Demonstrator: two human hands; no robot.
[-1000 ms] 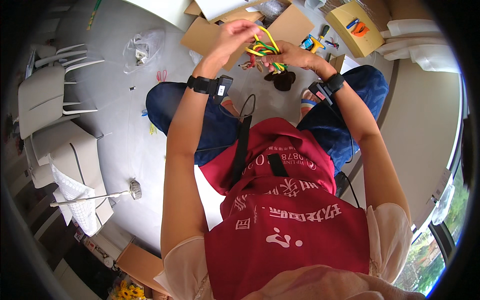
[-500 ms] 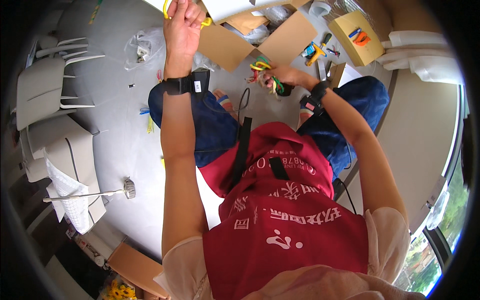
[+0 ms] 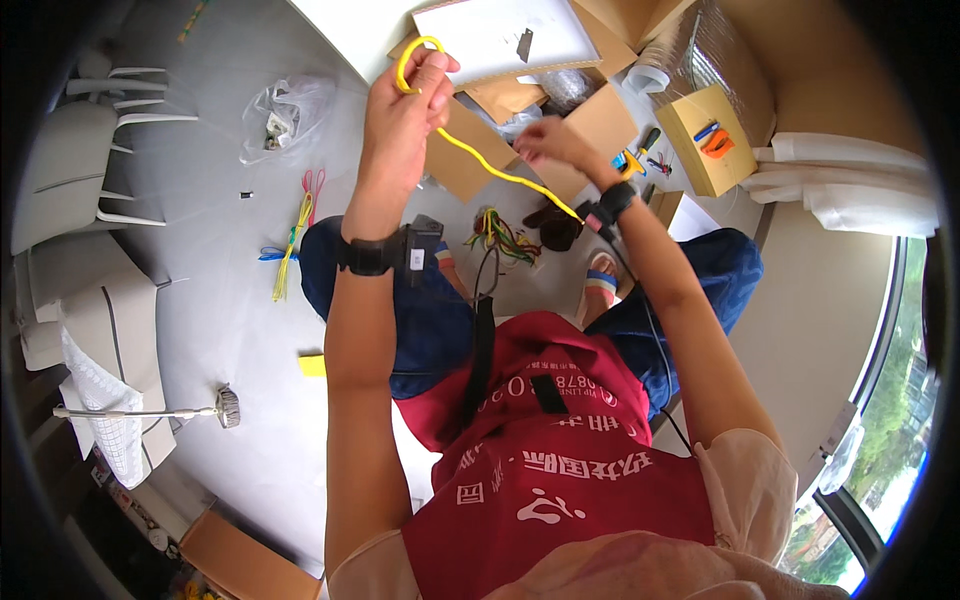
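Note:
My left hand (image 3: 405, 120) is closed on a yellow wire (image 3: 480, 158), raised before the white panel. Above the fingers the wire bends into a hook, and its tail slants down to the right toward my right wrist. My right hand (image 3: 560, 147) is over a cardboard box flap, its fingers smeared by motion. No object shows clearly in it. On the floor between my feet lies a tangled bundle of red, green, yellow and dark wires (image 3: 503, 238), with a dark rounded object (image 3: 556, 230) to its right.
An open cardboard box (image 3: 598, 122) with packing material stands ahead. Right of it, a yellow-handled tool (image 3: 632, 166) and a screwdriver (image 3: 652, 138) lie near a small box (image 3: 706, 165) bearing an orange tool (image 3: 716, 143). To the left are tied wires (image 3: 293, 246) and a plastic bag (image 3: 286, 116).
The wire bundle has left my right hand and lies on the floor. My right hand has moved up toward the box. My left hand has come lower, with the yellow wire now stretched out.

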